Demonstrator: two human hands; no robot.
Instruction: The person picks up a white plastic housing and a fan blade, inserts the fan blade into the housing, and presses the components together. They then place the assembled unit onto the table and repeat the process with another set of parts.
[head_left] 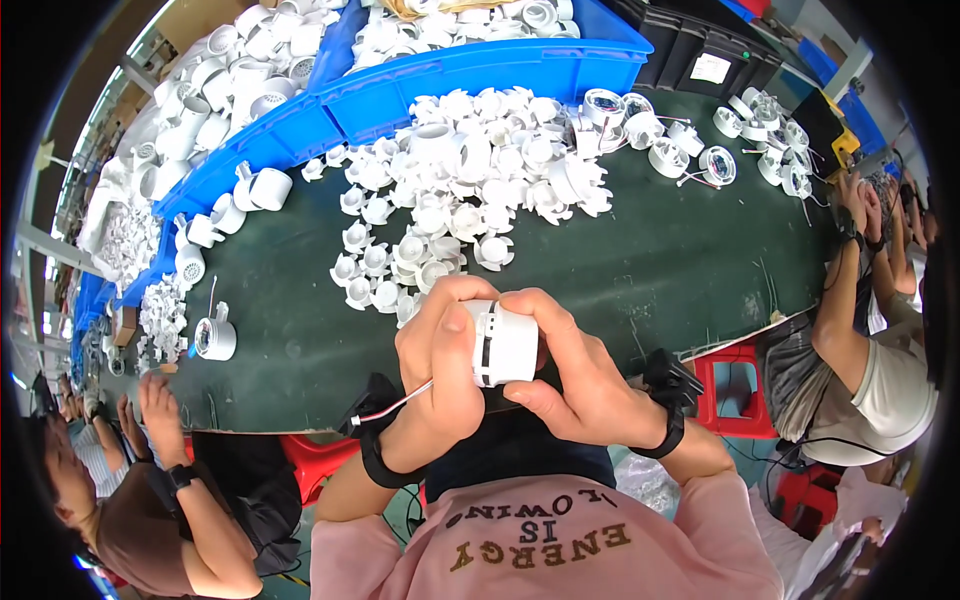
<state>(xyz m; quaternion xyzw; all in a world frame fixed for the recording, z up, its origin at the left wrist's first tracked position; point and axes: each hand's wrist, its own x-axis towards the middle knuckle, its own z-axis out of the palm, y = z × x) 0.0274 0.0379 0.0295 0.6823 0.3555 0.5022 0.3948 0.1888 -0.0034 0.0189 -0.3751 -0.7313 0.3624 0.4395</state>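
Note:
Between my two hands, over the table's near edge, is a white cylindrical motor housing (513, 348) with a dark slotted band round it. My left hand (440, 355) wraps its left side, and a thin cable with a small connector trails out below that hand. On the right side, my right hand (585, 375) grips the housing with thumb and fingers. Just beyond my hands lies a large heap of white finned fan impellers (470, 165) on the dark green table (600, 290).
Blue bins (480, 80) full of white plastic parts line the far side. Wired round motor units (717, 166) lie at the far right; a similar housing (215, 338) stands at left. A black crate (700, 55) sits behind. Co-workers (860, 340) sit on both sides, near red stools (735, 390).

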